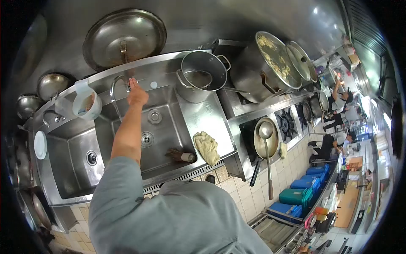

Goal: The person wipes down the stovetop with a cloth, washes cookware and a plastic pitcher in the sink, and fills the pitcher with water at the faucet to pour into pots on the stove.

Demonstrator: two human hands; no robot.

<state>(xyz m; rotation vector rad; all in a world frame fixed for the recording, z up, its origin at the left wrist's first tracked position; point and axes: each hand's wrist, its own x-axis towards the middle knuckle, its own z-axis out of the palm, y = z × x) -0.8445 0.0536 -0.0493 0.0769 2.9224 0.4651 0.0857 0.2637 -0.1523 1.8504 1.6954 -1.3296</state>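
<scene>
My left hand (pixel 138 94) reaches over the right-hand sink basin (pixel 167 122) to the tap (pixel 113 88) at its back edge. Its fingers are at the tap handle, which they partly hide. A thin stream of water seems to fall from the spout. A brush with dark bristles (pixel 181 155) lies in the front right corner of this basin. To the left of the tap, a translucent plastic tub (pixel 87 105) sits on the sink ledge. My right hand is out of view.
A crumpled cloth (pixel 206 147) and a deep steel pot (pixel 196 89) stand on the counter. Further right are a large stockpot (pixel 253 78) and a wok holding a ladle (pixel 265 131), whose handle juts over the floor. Blue bins (pixel 285 210) and several people are beyond.
</scene>
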